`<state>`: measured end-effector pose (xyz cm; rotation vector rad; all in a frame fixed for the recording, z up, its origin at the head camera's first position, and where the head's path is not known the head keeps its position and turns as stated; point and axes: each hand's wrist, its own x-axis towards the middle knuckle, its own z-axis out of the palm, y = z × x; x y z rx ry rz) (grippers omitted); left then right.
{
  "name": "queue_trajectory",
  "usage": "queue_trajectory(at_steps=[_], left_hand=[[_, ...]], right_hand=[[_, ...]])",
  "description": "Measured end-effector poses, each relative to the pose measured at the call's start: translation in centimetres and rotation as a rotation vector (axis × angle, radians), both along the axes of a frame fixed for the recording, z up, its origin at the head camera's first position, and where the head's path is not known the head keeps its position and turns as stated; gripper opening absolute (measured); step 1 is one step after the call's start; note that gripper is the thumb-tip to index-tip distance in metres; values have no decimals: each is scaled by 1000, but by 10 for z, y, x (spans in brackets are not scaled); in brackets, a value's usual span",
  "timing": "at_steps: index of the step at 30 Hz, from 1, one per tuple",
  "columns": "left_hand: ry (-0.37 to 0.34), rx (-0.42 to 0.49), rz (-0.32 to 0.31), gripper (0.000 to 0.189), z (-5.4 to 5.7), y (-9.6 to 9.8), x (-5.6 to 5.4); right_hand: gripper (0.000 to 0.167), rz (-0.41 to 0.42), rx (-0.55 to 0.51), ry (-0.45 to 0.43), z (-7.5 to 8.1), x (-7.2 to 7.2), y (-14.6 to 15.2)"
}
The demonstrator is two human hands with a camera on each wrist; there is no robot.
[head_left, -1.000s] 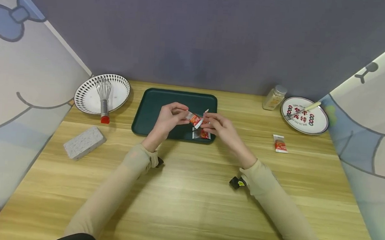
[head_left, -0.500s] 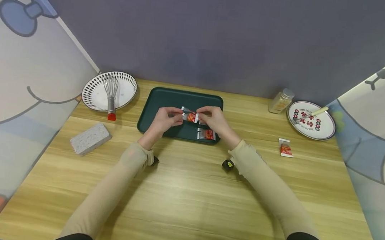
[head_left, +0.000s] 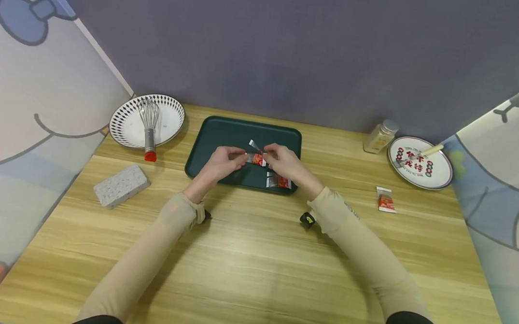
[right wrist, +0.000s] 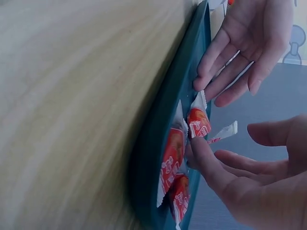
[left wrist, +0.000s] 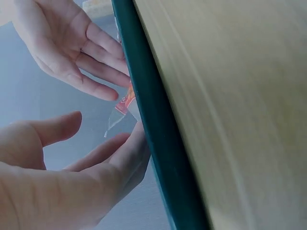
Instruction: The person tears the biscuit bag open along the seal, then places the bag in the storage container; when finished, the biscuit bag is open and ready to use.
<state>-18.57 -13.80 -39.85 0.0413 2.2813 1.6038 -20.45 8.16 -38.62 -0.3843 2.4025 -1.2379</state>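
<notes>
I have my left grip (head_left: 223, 161) and right grip (head_left: 286, 164) over a green tray (head_left: 226, 130), thumbs apart from fingers, both touching a red packet (head_left: 257, 159).

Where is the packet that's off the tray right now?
In the head view, the packet lies on the table at the right, in front of the plate and jar, with the tray to its left.
</notes>
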Motion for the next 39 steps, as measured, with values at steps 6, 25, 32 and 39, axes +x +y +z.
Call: queue_trajectory(at_steps=[6, 25, 32, 39], left_hand=[[3, 5, -21, 50, 0, 3, 0], [307, -7, 15, 38, 10, 42, 10], [250, 50, -179, 40, 12, 104, 19], [151, 117, -326, 40, 6, 170, 27]], right_hand=[[49, 26, 39, 10, 3, 0, 2], [43, -50, -126, 147, 28, 23, 55], [40, -139, -104, 182, 32, 48, 103], [41, -262, -54, 222, 22, 73, 164]])
